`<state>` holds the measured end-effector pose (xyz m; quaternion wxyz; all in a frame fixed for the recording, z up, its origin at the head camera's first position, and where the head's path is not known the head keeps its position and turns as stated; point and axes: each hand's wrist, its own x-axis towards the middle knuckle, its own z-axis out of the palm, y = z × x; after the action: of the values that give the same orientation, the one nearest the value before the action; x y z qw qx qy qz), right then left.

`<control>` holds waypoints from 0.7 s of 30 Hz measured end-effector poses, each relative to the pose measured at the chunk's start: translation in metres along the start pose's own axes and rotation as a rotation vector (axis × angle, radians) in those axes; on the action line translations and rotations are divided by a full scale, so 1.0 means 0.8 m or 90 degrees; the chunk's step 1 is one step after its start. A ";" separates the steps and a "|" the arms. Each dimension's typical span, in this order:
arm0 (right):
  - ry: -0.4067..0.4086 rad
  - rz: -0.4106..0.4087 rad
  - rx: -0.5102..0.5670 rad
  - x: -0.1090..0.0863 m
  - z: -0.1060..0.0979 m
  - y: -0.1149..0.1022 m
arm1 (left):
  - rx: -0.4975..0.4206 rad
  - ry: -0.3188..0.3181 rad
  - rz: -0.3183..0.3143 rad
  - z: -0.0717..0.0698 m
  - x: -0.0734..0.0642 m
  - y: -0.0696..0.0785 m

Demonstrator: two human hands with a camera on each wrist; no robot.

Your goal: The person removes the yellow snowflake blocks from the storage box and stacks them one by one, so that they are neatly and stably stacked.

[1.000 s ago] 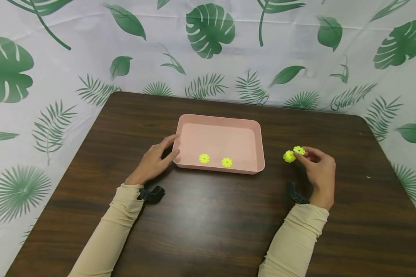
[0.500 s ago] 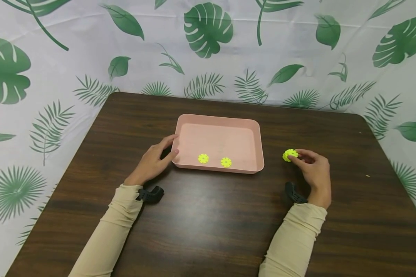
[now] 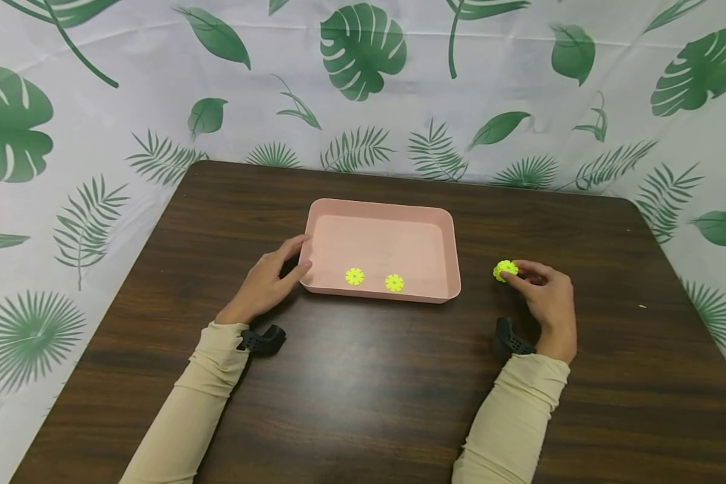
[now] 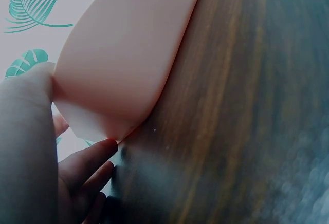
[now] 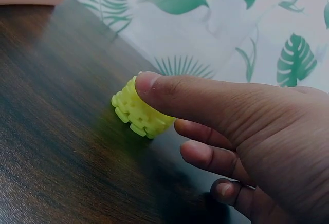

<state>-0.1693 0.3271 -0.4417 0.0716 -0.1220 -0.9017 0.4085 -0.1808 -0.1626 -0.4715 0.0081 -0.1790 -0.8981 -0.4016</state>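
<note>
In the head view, a pink tray (image 3: 375, 249) lies on the dark table. My left hand (image 3: 263, 279) holds its left end, thumb at the rim and other fingers against the outside, as the left wrist view shows on the tray wall (image 4: 118, 49). Inside, along the near wall, lie two yellow notched discs, a left disc (image 3: 354, 276) and a right disc (image 3: 394, 283). To the right of the tray, my right hand (image 3: 547, 296) pinches a stack of yellow notched discs (image 5: 136, 113) between thumb and fingers. The stack's far side is hidden by the thumb.
The wood-grain table (image 3: 351, 390) ends at a leaf-printed white cloth (image 3: 490, 67) behind it. A tiny pale speck (image 3: 642, 306) lies right of my right hand. Black wrist bands, a left band (image 3: 265, 339) and a right band (image 3: 511, 336), sit at both wrists.
The disc in my right hand, earlier apart above the others, has come down onto the stack as the hand shifted slightly left. My left hand and the tray stay put.
</note>
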 end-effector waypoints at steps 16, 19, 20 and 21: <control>-0.002 0.022 0.009 0.001 0.000 0.000 | -0.006 -0.003 -0.005 -0.003 0.000 0.004; 0.012 0.033 0.026 0.000 -0.002 -0.004 | -0.006 -0.007 -0.009 -0.004 0.000 0.004; 0.017 0.034 0.029 0.000 -0.002 -0.008 | -0.006 -0.008 -0.009 -0.004 -0.001 0.004; 0.021 0.033 0.027 0.000 -0.002 -0.011 | -0.006 -0.009 -0.009 -0.004 -0.001 0.004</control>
<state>-0.1705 0.3224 -0.4340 0.0785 -0.1501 -0.8880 0.4274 -0.1797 -0.1632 -0.4671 -0.0018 -0.1759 -0.8974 -0.4047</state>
